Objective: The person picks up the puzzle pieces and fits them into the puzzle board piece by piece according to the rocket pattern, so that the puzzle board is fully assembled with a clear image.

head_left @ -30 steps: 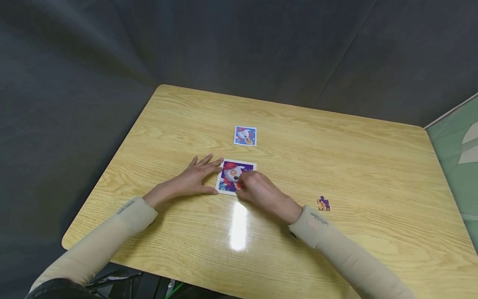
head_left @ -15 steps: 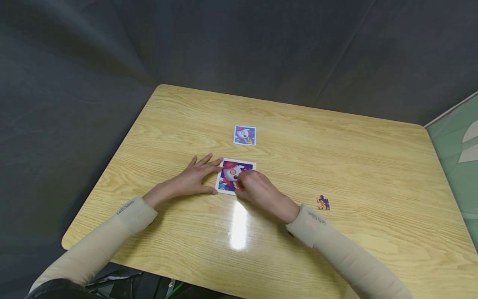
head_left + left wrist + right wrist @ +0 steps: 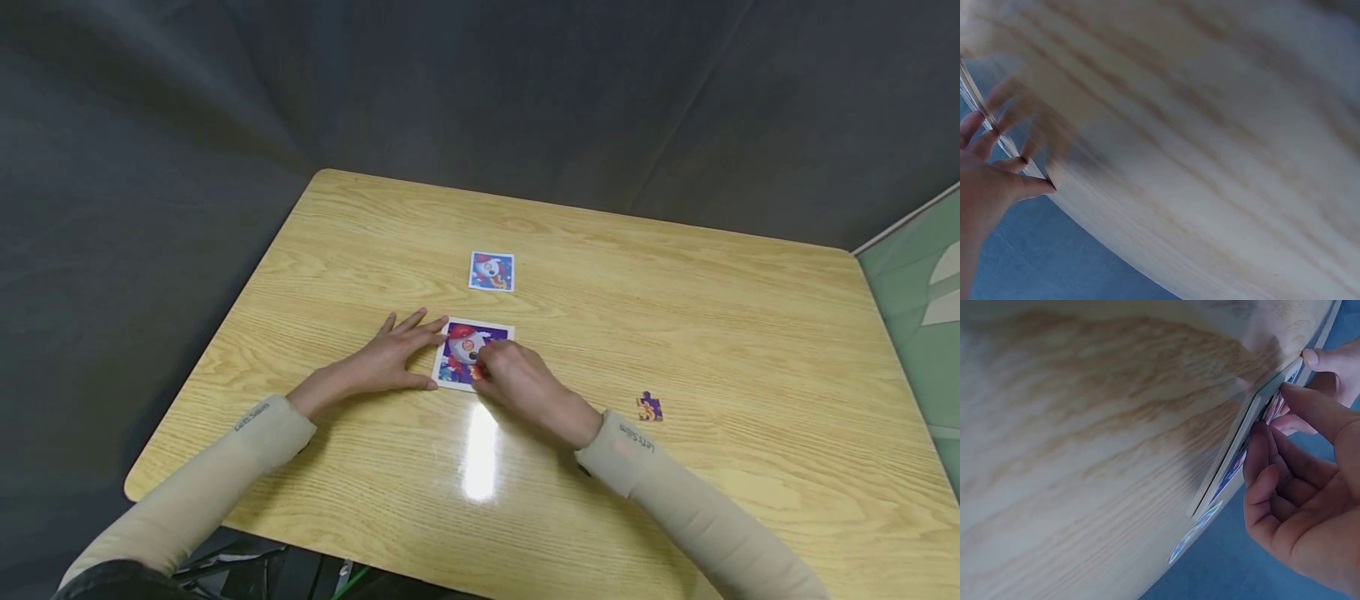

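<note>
A square jigsaw puzzle (image 3: pixel 467 343) in a white-bordered tray shows a white cartoon figure on purple. Along its left border my left hand (image 3: pixel 381 360) rests with fingers spread and thumb at the lower corner. My right hand (image 3: pixel 525 383) covers the puzzle's lower right part. In the right wrist view, the thumb and index finger of that hand (image 3: pixel 1310 500) pinch a small colourful puzzle piece (image 3: pixel 1274 407) at the puzzle's surface, its other fingers curled. A loose purple and orange puzzle piece (image 3: pixel 649 407) lies to the right of my right hand.
Beyond the puzzle lies a small square picture card (image 3: pixel 492 272) with a similar design. Everything lies on a wooden table (image 3: pixel 720 317). A dark curtain (image 3: pixel 480 92) hangs behind it, and a green panel (image 3: pixel 911 308) stands at the right.
My right hand and forearm have shifted very slightly left since a second ago. My left hand, the puzzle and the loose piece hold their places.
</note>
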The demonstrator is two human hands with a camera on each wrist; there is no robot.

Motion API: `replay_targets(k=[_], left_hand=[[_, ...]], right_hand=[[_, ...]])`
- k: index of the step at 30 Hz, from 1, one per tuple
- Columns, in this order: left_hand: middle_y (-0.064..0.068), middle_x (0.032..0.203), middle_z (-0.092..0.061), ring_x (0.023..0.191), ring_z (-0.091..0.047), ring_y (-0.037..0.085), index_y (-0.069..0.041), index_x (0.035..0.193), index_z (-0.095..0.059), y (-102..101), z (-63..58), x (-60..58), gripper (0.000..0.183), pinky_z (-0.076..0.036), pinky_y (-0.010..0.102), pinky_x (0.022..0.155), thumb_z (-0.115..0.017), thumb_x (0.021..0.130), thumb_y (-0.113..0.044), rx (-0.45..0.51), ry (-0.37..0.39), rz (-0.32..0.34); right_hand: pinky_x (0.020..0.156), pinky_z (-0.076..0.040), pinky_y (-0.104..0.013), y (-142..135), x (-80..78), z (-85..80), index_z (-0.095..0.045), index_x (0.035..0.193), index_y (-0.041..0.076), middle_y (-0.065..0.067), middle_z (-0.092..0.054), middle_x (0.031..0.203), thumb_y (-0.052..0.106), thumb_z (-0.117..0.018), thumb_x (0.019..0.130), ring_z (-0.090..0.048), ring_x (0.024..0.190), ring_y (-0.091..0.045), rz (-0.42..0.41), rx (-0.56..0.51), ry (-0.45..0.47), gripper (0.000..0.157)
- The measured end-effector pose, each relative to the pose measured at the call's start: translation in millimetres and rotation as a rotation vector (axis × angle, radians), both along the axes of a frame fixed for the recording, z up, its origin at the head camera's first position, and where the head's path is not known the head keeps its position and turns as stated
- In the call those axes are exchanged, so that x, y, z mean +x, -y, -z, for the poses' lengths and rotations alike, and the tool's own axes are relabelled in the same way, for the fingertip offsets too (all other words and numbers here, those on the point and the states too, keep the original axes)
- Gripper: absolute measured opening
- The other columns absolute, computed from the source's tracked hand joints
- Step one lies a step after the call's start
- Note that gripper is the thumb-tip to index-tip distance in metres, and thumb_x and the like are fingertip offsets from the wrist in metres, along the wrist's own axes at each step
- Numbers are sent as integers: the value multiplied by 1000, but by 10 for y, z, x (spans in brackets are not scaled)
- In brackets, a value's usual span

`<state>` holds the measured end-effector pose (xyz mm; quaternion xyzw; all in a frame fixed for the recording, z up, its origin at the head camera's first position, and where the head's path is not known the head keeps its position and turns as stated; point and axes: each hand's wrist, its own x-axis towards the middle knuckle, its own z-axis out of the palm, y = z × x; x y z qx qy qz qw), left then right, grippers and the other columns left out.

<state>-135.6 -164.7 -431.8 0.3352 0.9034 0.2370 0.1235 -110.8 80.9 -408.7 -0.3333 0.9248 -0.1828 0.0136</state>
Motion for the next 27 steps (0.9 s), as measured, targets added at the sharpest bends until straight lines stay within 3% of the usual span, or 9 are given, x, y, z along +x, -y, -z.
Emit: replay_targets(k=[8,18,27], left_hand=[[4,159,-22,147,-7,34,-12,142,-46,1,12,-4,75,3,65,112,-72,81,-47,-3,1,0],[3,159,-21,147,-6,33,-12,142,-46,11,11,-8,74,4,64,112,-71,82,-48,-11,4,-1],[4,158,-22,147,-7,34,-12,142,-47,-5,4,1,74,3,65,111,-72,82,-47,-4,2,-2]], right_hand=[[62,-52,-28,-12,29,0,-68,84,5,-3,-61,76,14,-75,82,-56,68,-16,-3,1,5,12],[65,-54,-34,10,44,-2,-71,82,6,-5,-64,79,18,-75,84,-60,72,-20,-8,53,-66,13],[64,-53,-32,8,52,-15,-70,83,7,-4,-63,80,11,-75,82,-59,72,-20,-9,51,-87,7]])
